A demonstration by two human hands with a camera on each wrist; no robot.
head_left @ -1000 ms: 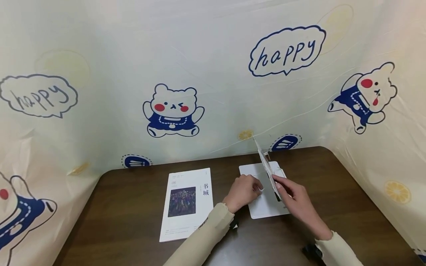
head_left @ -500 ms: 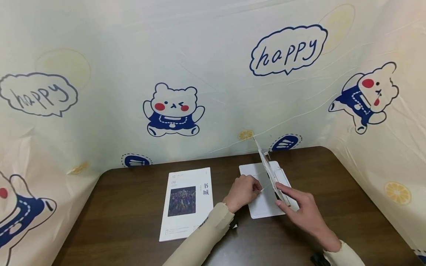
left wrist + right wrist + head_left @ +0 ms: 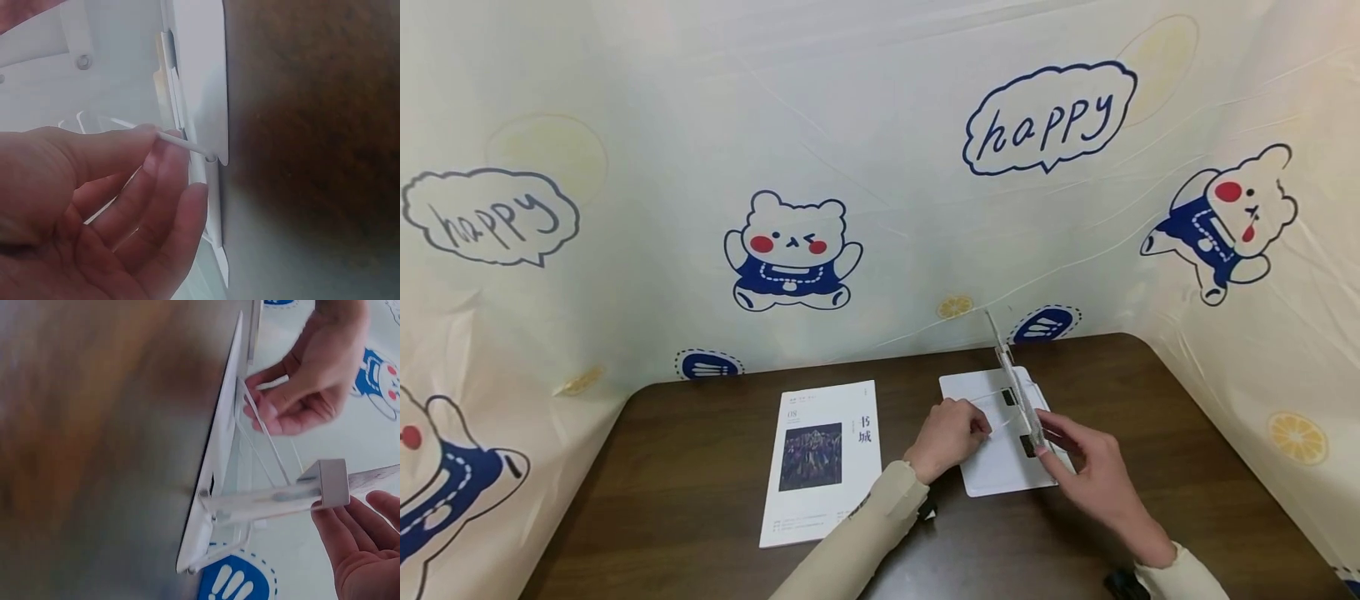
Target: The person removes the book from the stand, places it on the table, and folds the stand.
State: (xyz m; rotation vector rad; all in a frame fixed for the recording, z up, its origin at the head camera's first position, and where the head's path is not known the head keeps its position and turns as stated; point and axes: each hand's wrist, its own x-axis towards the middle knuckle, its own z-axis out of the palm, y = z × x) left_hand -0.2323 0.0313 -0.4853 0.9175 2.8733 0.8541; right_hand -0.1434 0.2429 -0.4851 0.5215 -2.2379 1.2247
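A white folding stand has a flat base plate (image 3: 1000, 477) on the table and a panel (image 3: 1019, 392) standing steeply up from it. Between thumb and fingertips my left hand (image 3: 950, 435) pinches a thin white wire rod (image 3: 183, 144), which hinges at the base plate's edge in the left wrist view. My right hand (image 3: 1097, 471) holds the near lower end of the raised panel, thumb on one side and fingers on the other. In the right wrist view, my right fingers touch a boxy white end piece (image 3: 334, 482) of the stand, and the wire rod slants up toward it.
A white-covered book (image 3: 816, 508) with a dark picture lies flat left of the stand, partly under my left sleeve (image 3: 865, 529). Behind the brown table (image 3: 685, 475) hangs a pale curtain (image 3: 895, 250) with printed bears.
The raised panel has swung slightly right and more upright, uncovering dark pads on the base plate. My right hand has shifted right with it. The left hand stays nearly where it was.
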